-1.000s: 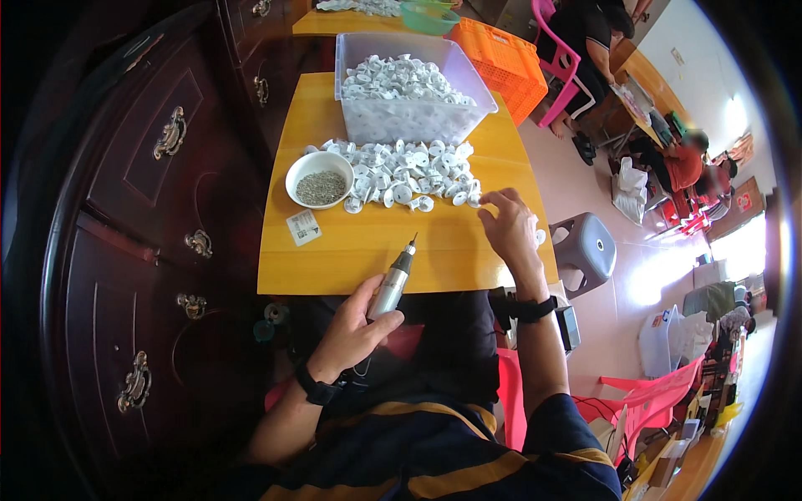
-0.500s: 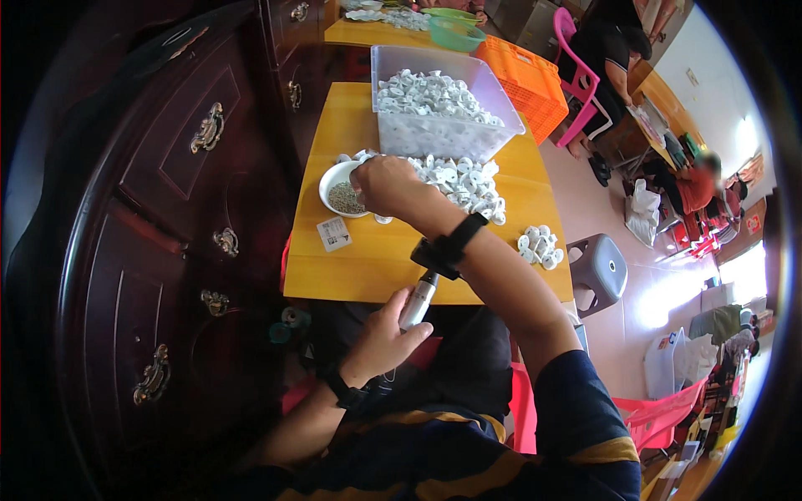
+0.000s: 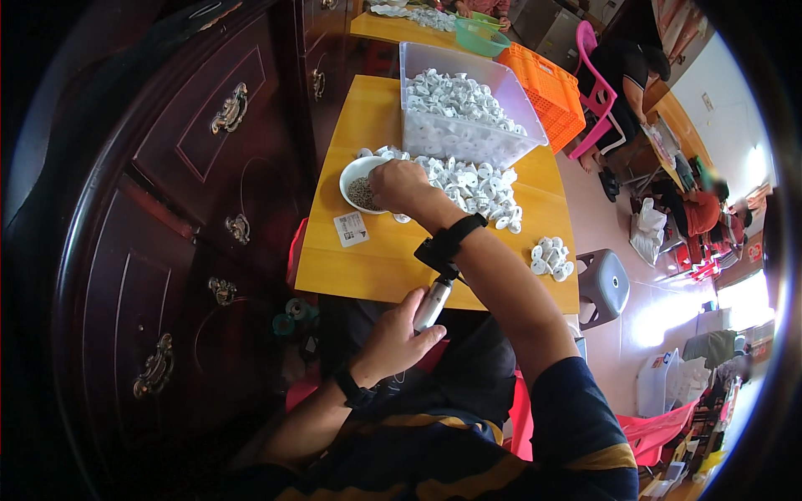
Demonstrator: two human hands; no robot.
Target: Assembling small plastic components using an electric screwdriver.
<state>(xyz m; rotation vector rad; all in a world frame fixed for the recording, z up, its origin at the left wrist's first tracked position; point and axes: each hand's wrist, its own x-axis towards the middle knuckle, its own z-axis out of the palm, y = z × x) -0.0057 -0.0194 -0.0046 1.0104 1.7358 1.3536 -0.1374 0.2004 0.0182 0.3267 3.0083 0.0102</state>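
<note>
My left hand (image 3: 391, 342) is wrapped round a white-and-grey pen-shaped electric screwdriver (image 3: 433, 306), its dark tip pointing up and away from me, below the table's near edge. My right hand (image 3: 403, 189) reaches over the right rim of a white bowl (image 3: 351, 170) of small metal pieces (image 3: 362, 194) that look like screws. Its fingers curl down at the bowl; their tips, and whatever they hold, are hidden. Just beyond and right of that hand spreads a pile of small white plastic parts (image 3: 478, 190). A smaller cluster of such parts (image 3: 551, 257) lies at the table's right edge.
A clear plastic bin (image 3: 468, 149) full of the white parts stands at the yellow table's (image 3: 384, 267) far side. A printed white card (image 3: 351, 229) lies near the bowl. Orange crate (image 3: 543, 92) behind, grey stool (image 3: 605, 288) at right, dark drawers (image 3: 192, 159) at left. Other people sit farther off.
The whole scene has shifted slightly to the right in view. My right hand stays at the bowl, and my left hand still holds the electric screwdriver.
</note>
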